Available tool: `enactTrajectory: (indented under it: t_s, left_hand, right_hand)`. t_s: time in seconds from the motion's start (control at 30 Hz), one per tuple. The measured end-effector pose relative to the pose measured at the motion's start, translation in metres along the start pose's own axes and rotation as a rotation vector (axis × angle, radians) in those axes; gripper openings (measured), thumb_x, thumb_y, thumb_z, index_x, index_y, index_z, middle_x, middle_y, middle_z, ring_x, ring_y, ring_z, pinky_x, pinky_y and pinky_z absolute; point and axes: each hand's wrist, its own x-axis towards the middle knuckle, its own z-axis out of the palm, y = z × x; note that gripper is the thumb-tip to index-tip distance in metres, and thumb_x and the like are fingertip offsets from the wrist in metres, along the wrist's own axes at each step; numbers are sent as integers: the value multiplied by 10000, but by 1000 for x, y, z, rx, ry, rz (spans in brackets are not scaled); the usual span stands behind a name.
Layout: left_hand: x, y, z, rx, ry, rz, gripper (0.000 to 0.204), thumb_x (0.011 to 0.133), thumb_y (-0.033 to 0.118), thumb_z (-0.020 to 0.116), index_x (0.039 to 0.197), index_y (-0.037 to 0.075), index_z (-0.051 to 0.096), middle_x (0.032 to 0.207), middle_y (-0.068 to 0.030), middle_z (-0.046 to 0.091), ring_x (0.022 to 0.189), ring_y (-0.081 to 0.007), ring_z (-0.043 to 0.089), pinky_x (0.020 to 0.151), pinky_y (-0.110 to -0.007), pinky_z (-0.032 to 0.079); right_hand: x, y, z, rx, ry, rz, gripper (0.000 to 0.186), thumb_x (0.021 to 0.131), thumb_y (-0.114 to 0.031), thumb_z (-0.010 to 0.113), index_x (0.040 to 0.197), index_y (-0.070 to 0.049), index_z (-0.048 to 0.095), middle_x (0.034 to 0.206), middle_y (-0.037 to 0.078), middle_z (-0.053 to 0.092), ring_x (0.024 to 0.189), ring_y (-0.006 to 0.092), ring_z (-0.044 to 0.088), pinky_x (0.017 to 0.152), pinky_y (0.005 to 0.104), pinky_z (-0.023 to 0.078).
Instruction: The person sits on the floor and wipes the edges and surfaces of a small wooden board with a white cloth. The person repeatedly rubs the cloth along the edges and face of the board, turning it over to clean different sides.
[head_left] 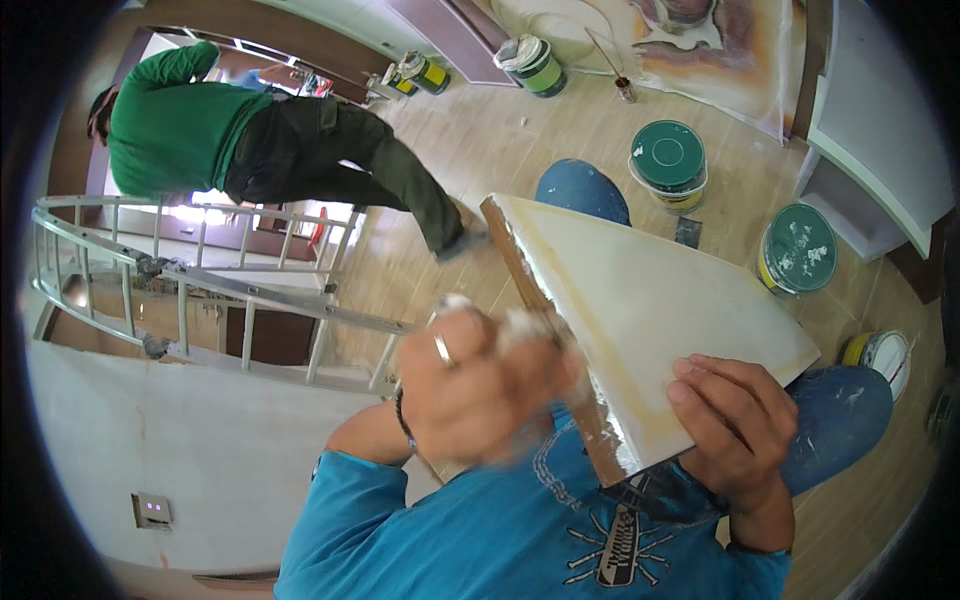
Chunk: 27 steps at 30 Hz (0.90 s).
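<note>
A pale, wedge-shaped board (640, 290) with a brown side edge rests across my lap, tilted. Wet-looking white filler runs along that edge, and a yellowish band lies just inside it. My right hand (740, 420) grips the board's near right side, fingers spread on its face, thumb out of sight. Beside the brown edge is my left hand (480, 385), wearing a ring and a dark bracelet. Its fingers are curled and smeared by motion around a small whitish thing (530, 325) that I cannot make out, at the filled edge.
A person in green (190, 125) bends over at the far left, behind an aluminium ladder (225, 285). Green-lidded buckets (670, 155) stand ahead and right on the wood-look floor; an open-topped bucket (880, 360) sits by my right knee. Plastic sheeting (700, 60) hangs at the back.
</note>
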Motion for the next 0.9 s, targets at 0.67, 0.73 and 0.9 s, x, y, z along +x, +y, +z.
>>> enactTrajectory:
  t_s: [0.67, 0.73, 0.9]
  left_hand:
    - [7, 2, -7, -153, -8, -173, 284, 780, 37, 719, 1035, 58, 841, 999, -84, 783, 792, -269, 726, 686, -402, 588]
    - [4, 11, -1, -154, 115, -34, 330, 765, 24, 699, 1061, 62, 842, 1012, -75, 785, 778, -263, 714, 669, -388, 576]
    - [3, 6, -4, -135, 39, -117, 424, 755, 27, 690, 1149, 79, 836, 1046, -62, 779, 807, -262, 716, 674, -377, 578]
  right_hand:
    - [0, 1, -1, 19, -10, 11, 264, 926, -133, 793, 1188, -168, 784, 1126, 65, 795, 995, 255, 784, 749, 337, 668]
    - [-1, -1, 0, 22, -7, 11, 262, 919, -133, 800, 1178, -167, 788, 1120, 65, 796, 993, 254, 784, 747, 337, 668]
    - [0, -1, 0, 18, -2, 10, 250, 919, -137, 799, 1168, -165, 793, 1121, 64, 797, 994, 248, 784, 746, 338, 667]
